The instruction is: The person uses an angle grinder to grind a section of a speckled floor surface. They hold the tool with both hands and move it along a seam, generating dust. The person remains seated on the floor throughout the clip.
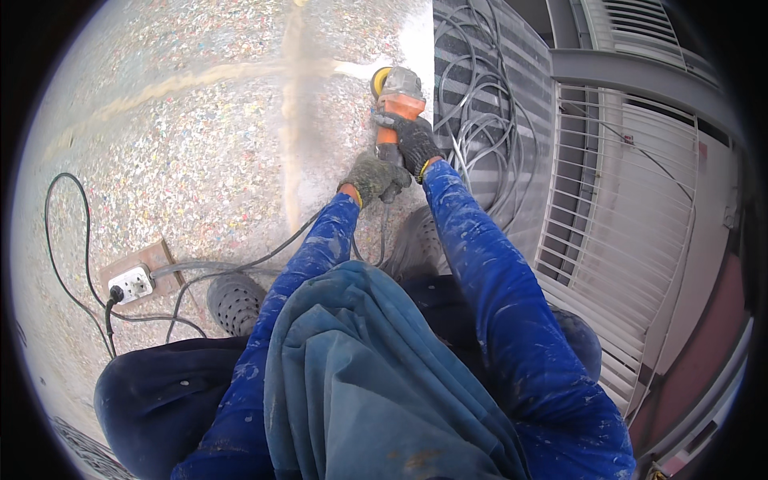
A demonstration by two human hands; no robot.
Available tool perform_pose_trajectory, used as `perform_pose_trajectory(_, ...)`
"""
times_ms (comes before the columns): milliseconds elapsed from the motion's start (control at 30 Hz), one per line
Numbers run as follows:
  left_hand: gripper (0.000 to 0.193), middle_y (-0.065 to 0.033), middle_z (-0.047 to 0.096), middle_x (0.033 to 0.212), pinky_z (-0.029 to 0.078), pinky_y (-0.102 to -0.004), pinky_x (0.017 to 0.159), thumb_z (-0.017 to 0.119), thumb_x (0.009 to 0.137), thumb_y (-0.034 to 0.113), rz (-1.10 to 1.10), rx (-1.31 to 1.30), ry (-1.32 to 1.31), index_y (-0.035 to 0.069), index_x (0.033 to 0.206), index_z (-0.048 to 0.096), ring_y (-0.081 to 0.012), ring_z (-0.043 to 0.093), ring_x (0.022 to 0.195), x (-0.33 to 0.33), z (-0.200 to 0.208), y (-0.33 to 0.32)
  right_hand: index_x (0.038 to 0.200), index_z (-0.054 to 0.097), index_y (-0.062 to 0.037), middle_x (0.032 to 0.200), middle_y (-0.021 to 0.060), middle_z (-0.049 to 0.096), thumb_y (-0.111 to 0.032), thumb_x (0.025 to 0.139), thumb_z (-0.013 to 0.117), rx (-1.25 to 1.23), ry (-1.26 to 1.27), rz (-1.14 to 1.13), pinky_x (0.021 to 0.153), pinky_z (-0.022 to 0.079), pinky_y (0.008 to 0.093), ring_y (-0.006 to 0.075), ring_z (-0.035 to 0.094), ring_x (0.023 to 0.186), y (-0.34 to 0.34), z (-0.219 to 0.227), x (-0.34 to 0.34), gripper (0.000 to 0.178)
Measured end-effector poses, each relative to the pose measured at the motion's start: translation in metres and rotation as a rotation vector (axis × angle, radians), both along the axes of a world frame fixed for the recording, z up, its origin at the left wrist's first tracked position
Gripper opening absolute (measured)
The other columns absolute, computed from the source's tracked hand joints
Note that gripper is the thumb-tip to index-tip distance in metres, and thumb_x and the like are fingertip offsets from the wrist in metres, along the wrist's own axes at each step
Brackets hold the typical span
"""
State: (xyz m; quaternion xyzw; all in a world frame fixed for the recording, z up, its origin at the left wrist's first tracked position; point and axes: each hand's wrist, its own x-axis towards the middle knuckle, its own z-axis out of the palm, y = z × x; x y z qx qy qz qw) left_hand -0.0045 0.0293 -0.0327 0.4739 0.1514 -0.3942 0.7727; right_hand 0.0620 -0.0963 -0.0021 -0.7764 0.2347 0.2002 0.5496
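Note:
An orange and grey angle grinder (pixel 402 105) with a yellow-rimmed disc (pixel 379 81) is held out in front of me over the speckled floor (pixel 200 152). My right hand (pixel 415 142), in a dark glove, wraps round its orange body. Farther back, my left hand (pixel 373 178), in a dusty grey glove, closes on the rear end of the grinder. The disc is at a pale, dusty stretch of floor near the striped strip; whether it touches cannot be made out. A dark power cord (pixel 280 246) trails back from the tool to the left.
A white socket outlet (pixel 132 283) on a wooden board lies at the left with a black plug in it. Coiled grey cable (pixel 484 104) rests on the striped grey strip (pixel 524 172) to the right. Beyond stand white railings (pixel 620 216). My shoes (pixel 236 304) are close to the cord.

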Motion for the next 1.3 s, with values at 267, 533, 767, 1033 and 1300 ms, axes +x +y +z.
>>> perform_pose_trajectory(267, 0.031, -0.0065, 0.066, 0.07, 0.047, -0.0322, 0.048, 0.083, 0.064, 0.013, -0.15, 0.266, -0.136, 0.003, 0.089, 0.068, -0.0172, 0.062, 0.055, 0.015, 0.03, -0.01, 0.118, 0.067, -0.0076, 0.091, 0.0102, 0.07, -0.022, 0.082, 0.076, 0.012, -0.083, -0.008, 0.07, 0.057, 0.034, 0.0218, 0.068, 0.077, -0.037, -0.006, -0.007, 0.04)
perform_pose_trajectory(533, 0.027, -0.0075, 0.066, 0.067, 0.048, -0.0304, 0.047, 0.08, 0.068, 0.012, -0.144, 0.18, -0.15, 0.001, 0.089, 0.067, -0.0171, 0.061, 0.052, 0.019, 0.025, -0.027, 0.102, 0.07, -0.0033, 0.082, 0.0084, 0.067, -0.018, 0.083, 0.079, 0.1, 0.039, -0.153, 0.062, 0.055, 0.0332, 0.0182, 0.065, 0.069, -0.045, -0.002, -0.002, 0.026)
perform_pose_trajectory(767, 0.022, -0.0075, 0.066, 0.067, 0.046, -0.0311, 0.043, 0.079, 0.071, 0.007, 0.009, 0.21, -0.175, 0.003, 0.088, 0.065, -0.0162, 0.061, 0.05, 0.011, 0.017, -0.018, 0.116, 0.066, -0.0034, 0.088, 0.0115, 0.07, -0.019, 0.088, 0.072, 0.101, 0.103, -0.07, 0.064, 0.056, 0.0355, 0.0222, 0.068, 0.07, -0.016, 0.01, 0.004, 0.033)
perform_pose_trajectory(1033, 0.023, -0.0078, 0.065, 0.066, 0.044, -0.0308, 0.041, 0.079, 0.072, 0.006, 0.05, 0.147, -0.063, 0.003, 0.089, 0.063, -0.0165, 0.059, 0.048, 0.012, 0.019, -0.005, 0.109, 0.069, 0.001, 0.093, 0.0142, 0.071, -0.036, 0.073, 0.083, -0.237, 0.012, 0.226, 0.071, 0.056, 0.0379, 0.0246, 0.068, 0.077, 0.003, 0.009, 0.021, 0.054)
perform_pose_trajectory(1300, 0.018, -0.0076, 0.067, 0.069, 0.044, -0.0301, 0.042, 0.076, 0.076, 0.008, 0.116, 0.16, -0.084, 0.002, 0.089, 0.066, -0.0157, 0.061, 0.049, 0.009, 0.014, 0.004, 0.107, 0.069, 0.0028, 0.092, 0.0167, 0.07, -0.043, 0.069, 0.084, -0.235, -0.093, 0.375, 0.071, 0.055, 0.0392, 0.0261, 0.067, 0.077, 0.022, 0.011, 0.03, 0.061)
